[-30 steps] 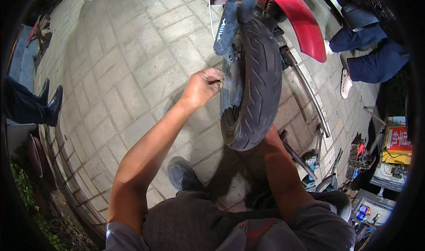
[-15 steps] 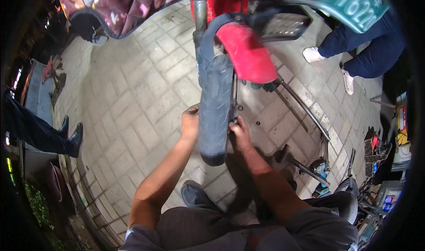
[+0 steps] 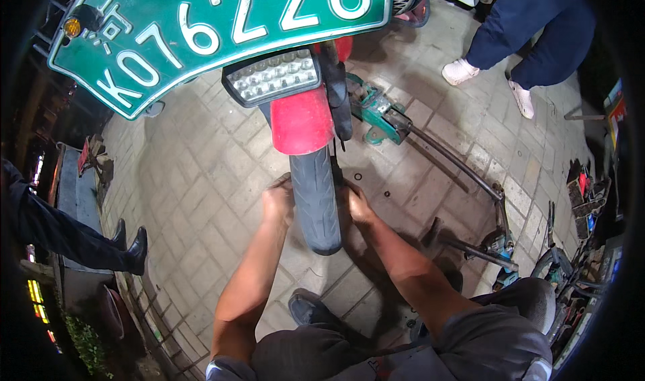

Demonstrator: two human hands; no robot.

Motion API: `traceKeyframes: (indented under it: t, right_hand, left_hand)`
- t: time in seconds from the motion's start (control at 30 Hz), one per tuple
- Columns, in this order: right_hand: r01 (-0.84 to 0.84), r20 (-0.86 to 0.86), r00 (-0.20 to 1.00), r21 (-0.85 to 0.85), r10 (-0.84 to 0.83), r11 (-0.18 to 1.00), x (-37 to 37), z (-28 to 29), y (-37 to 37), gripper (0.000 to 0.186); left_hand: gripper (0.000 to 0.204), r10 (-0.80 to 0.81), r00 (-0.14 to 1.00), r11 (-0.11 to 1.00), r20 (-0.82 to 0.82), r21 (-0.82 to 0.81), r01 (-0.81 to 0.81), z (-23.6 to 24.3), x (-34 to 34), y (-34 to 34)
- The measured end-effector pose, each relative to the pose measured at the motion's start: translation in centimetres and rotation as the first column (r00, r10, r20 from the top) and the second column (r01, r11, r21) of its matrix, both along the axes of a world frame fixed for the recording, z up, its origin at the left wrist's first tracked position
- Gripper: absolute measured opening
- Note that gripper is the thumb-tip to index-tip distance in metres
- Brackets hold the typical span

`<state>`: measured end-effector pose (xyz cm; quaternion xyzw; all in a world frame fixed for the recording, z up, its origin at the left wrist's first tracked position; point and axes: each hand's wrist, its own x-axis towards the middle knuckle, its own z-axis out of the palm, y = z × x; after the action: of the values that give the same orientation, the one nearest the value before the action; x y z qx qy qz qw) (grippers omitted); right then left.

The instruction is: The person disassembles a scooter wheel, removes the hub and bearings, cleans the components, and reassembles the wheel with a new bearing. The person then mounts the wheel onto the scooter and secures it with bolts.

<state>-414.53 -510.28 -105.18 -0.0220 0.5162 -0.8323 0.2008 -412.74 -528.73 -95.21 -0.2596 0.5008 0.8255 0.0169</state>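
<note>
Directly before me stands the front wheel of a two-wheeler, its black treaded tyre (image 3: 316, 206) pointing toward me under a red mudguard (image 3: 302, 120). My left hand (image 3: 277, 198) is at the wheel's left side with its fingers curled in; their tips are hidden. On the opposite side, my right hand (image 3: 357, 203) is closed by the wheel's hub area, its fingers mostly in shadow. Whatever either hand grips is not visible. Above the mudguard sit a clear-lensed lamp (image 3: 272, 75) and a large green number plate (image 3: 154, 58).
Right of the wheel, a green floor jack (image 3: 383, 115) has a long metal handle (image 3: 447, 156). Small rings (image 3: 358, 177) lie on the paving (image 3: 208, 179). Tools (image 3: 578, 287) crowd the right edge. Two people stand nearby, in black shoes (image 3: 138, 250) and pale shoes (image 3: 460, 72).
The mudguard, lamp and plate have swung left across my view, uncovering the green jack. Both hands stay beside the wheel, the left one a little farther left and lower.
</note>
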Motion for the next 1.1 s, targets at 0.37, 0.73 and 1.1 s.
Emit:
traceKeyframes:
  t: [0.37,0.73,1.1]
  right_hand:
    - [0.134,-0.18,0.979,0.231,-0.093,0.964,-0.2,0.3,-3.0,0.045]
    - [0.056,-0.308,0.951,0.13,-0.013,0.99,1.8,3.4,-0.1,0.055]
    - [0.117,-0.285,0.958,0.266,-0.038,0.957,-0.4,-1.0,-0.9,0.061]
  left_hand:
    - [0.023,-0.105,0.971,0.849,-0.216,-0.528,-0.025,-1.6,-3.8,-2.3]
    - [0.035,-0.213,0.956,0.891,-0.2,-0.442,0.106,-2.2,-4.5,-2.6]
    - [0.029,-0.239,0.955,0.967,-0.176,-0.134,0.217,-1.4,-1.2,-2.0]
